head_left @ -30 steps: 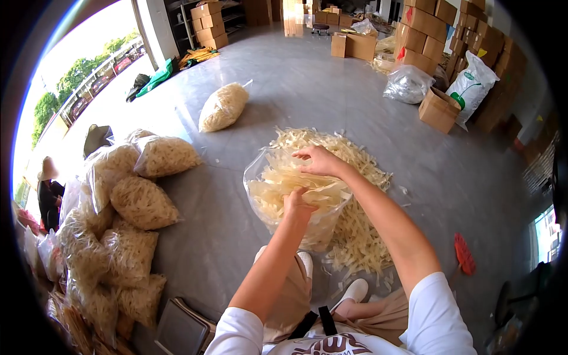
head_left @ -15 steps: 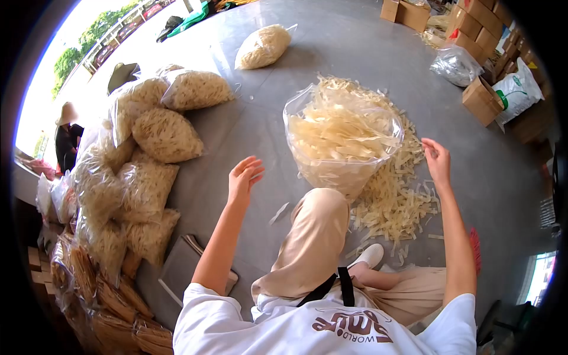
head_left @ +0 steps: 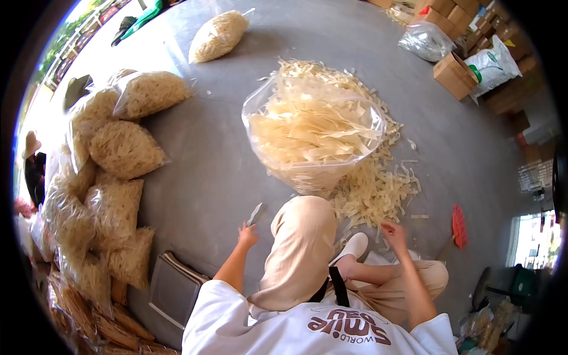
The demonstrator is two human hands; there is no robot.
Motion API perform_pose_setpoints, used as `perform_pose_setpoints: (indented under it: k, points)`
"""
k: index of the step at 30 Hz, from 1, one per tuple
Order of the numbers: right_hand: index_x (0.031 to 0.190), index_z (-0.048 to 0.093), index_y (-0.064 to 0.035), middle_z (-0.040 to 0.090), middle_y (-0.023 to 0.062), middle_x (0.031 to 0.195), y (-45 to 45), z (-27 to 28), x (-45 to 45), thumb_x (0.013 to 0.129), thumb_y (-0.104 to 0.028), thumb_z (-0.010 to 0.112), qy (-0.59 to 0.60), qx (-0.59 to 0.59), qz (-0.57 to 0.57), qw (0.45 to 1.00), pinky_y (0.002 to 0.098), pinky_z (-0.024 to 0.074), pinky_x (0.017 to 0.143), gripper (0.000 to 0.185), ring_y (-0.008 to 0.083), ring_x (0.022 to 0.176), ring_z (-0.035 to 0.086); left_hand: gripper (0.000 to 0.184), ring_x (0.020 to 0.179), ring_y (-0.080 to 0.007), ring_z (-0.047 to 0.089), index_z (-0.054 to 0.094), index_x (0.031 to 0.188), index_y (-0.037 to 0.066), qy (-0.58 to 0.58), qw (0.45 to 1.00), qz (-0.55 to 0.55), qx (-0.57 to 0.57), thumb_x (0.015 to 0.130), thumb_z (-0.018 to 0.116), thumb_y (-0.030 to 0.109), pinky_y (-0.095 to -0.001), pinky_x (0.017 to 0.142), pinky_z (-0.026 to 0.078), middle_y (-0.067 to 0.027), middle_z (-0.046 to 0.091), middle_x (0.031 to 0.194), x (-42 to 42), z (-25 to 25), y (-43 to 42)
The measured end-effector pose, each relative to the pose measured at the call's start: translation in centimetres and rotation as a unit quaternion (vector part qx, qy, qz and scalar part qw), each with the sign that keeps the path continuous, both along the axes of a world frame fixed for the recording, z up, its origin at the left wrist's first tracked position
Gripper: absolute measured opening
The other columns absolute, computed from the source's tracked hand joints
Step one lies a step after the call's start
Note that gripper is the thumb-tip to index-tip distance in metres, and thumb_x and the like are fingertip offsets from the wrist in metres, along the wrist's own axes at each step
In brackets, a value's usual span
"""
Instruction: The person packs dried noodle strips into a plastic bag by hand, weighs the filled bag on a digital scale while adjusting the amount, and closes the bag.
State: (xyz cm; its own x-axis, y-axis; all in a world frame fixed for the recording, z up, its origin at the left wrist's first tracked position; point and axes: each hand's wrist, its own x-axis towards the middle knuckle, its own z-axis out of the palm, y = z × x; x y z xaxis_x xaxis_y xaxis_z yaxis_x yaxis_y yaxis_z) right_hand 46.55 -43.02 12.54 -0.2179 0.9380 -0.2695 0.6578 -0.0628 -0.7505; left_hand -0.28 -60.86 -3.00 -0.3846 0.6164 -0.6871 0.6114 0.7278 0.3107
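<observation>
A wide-mouthed clear plastic bag (head_left: 313, 127) stands in front of me, filled with pale yellowish strips. More of these strips lie in a loose pile (head_left: 376, 192) behind it and to its right. Low beside my raised knee is my left hand (head_left: 248, 235), its fingers apart at the lower end of a single pale strip (head_left: 255, 214) on the floor; no grip on it is clear. My right hand (head_left: 394, 235) is over the near edge of the pile, above my shoe, with fingers slightly bent and apart and nothing visible in them.
Stuffed clear bags (head_left: 127, 149) are heaped at the left, near a dark-topped stool (head_left: 175, 290). Another full bag (head_left: 219, 36) lies farther ahead. A red object (head_left: 459, 226) is on the right; a cardboard box (head_left: 455, 76) and white sack (head_left: 494, 68) stand beyond. A person (head_left: 34, 168) is far left.
Both hands left the strips in the open bag and spread apart, then came down and back toward my body. The view has tilted downward, and my knee has come up before the bag.
</observation>
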Motion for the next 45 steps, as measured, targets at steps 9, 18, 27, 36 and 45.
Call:
perform_pose_setpoints:
  k: [9, 18, 27, 36, 45]
  points:
    - [0.101, 0.061, -0.0012, 0.065, 0.0110, 0.090, -10.4, 0.8, -2.4, 0.080, -0.006, 0.054, 0.013, -0.074, -0.111, 0.991, 0.0281, 0.0505, 0.072, 0.023, 0.0172, 0.081, 0.063, 0.064, 0.132, -0.0406, -0.006, 0.021, 0.138, 0.020, -0.056, 0.965, 0.251, -0.043, 0.084, 0.043, 0.045, -0.0528, 0.106, 0.005, -0.0074, 0.001, 0.147, -1.6, -15.9, 1.0]
    - [0.103, 0.060, 0.0000, 0.064, 0.0103, 0.093, -14.1, -2.5, -3.8, 0.081, -0.005, 0.053, 0.083, -0.098, -0.158, 0.979, 0.0282, 0.0484, 0.074, 0.024, 0.0146, 0.083, 0.060, 0.062, 0.123, -0.0341, 0.034, 0.038, 0.124, -0.004, 0.000, 0.995, 0.097, 0.010, 0.069, 0.059, 0.018, -0.0389, 0.100, 0.031, -0.0216, 0.037, 0.131, -4.7, -14.4, 1.6]
    - [0.102, 0.061, -0.0006, 0.065, 0.0124, 0.093, -14.9, -4.4, -5.2, 0.078, -0.007, 0.054, 0.064, -0.064, -0.056, 0.994, 0.0285, 0.0492, 0.073, 0.025, 0.0170, 0.083, 0.062, 0.050, 0.120, -0.0294, 0.040, 0.042, 0.127, 0.000, 0.014, 0.790, 0.208, 0.576, 0.077, 0.050, -0.006, -0.0339, 0.098, 0.032, -0.0149, 0.037, 0.134, -3.0, 16.2, 9.5]
    - [0.098, 0.063, -0.0012, 0.065, 0.0137, 0.089, -15.5, -5.1, -5.2, 0.075, -0.006, 0.053, 0.065, -0.022, -0.020, 0.997, 0.0298, 0.0495, 0.072, 0.025, 0.0211, 0.079, 0.063, 0.026, 0.115, -0.0314, 0.046, 0.063, 0.099, 0.001, 0.153, 0.759, -0.162, 0.612, 0.076, 0.050, -0.004, -0.0359, 0.095, 0.036, -0.0126, 0.060, 0.109, 0.5, 36.1, 17.7]
    - [0.096, 0.062, 0.0003, 0.065, 0.0137, 0.081, -6.7, 5.6, -9.5, 0.079, -0.007, 0.055, 0.209, 0.079, -0.040, 0.974, 0.0267, 0.0488, 0.067, 0.019, 0.0179, 0.070, 0.062, 0.075, 0.104, -0.0271, 0.053, 0.032, 0.131, 0.004, 0.299, 0.842, 0.074, 0.442, 0.067, 0.070, 0.019, -0.0355, 0.093, 0.038, -0.0164, 0.059, 0.105, -7.6, 28.7, 25.7]
